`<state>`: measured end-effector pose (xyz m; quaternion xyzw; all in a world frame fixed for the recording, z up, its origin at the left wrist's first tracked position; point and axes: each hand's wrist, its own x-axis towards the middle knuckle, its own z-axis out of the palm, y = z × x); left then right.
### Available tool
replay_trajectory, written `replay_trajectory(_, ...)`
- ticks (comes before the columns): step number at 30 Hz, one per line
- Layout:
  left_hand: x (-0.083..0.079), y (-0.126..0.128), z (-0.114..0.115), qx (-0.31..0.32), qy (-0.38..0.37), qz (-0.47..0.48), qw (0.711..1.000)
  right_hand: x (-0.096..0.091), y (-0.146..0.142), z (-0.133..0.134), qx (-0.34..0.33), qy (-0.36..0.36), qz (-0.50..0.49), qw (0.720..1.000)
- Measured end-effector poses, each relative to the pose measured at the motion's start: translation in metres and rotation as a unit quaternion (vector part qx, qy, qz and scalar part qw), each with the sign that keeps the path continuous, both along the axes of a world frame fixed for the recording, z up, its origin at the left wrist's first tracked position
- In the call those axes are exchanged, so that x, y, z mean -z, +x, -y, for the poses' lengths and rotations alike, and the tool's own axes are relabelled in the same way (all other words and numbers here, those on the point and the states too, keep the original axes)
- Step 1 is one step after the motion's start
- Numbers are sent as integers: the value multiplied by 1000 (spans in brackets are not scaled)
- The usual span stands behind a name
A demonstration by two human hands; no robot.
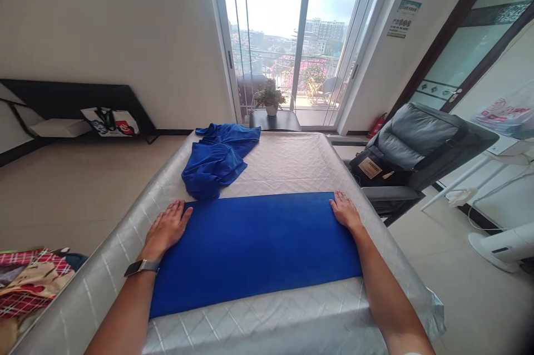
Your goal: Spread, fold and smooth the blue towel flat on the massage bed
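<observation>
A flat blue cloth point(254, 246) lies folded into a long rectangle across a table under a silver quilted cover point(287, 166). My left hand point(167, 228) rests flat and open on the cloth's left end; a watch sits on that wrist. My right hand point(344, 211) lies flat and open on the cloth's far right corner. A second blue cloth point(217, 160) lies crumpled in a heap on the table just beyond, touching the flat one's far left edge.
A grey reclining chair point(411, 152) stands close to the table's right side. A small dark table with a potted plant point(271, 100) sits past the far end before glass balcony doors. Patterned fabrics point(29, 277) lie at lower left. A white fan base point(500, 246) stands at right.
</observation>
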<state>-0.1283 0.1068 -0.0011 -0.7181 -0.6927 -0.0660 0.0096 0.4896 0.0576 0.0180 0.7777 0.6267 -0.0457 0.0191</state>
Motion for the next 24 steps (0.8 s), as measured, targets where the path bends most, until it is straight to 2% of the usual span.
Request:
replay_trajectory(3, -10, 5, 5, -25, -5, 8, 1000, -5, -1, 2, 5, -4, -2, 1000)
replay_trajectory(6, -23, 12, 10, -31, 57, -2, 998, -16, -9, 5, 1, 17, 13, 1000)
replay_trajectory(9, -36, 35, 15, 24, 111, -8, 993, -31, -37, 12, -28, 56, 30, 998)
replay_trajectory(12, -43, 90, 27, 135, 85, 23, 987, -42, -94, 24, -101, 61, -11, 993)
replay_trajectory(15, -40, 161, 47, 256, 64, 43, 964, -42, -164, 36, -203, 61, -71, 975)
replay_trajectory(18, -27, 215, 66, 289, 43, 45, 955, -33, -217, 42, -254, 61, -94, 961)
replay_trajectory(21, -14, 232, 75, 264, 17, 53, 963, -21, -236, 42, -240, 42, -98, 965)
replay_trajectory(24, -7, 218, 78, 262, 21, 52, 963, -16, -225, 42, -221, 30, -99, 970)
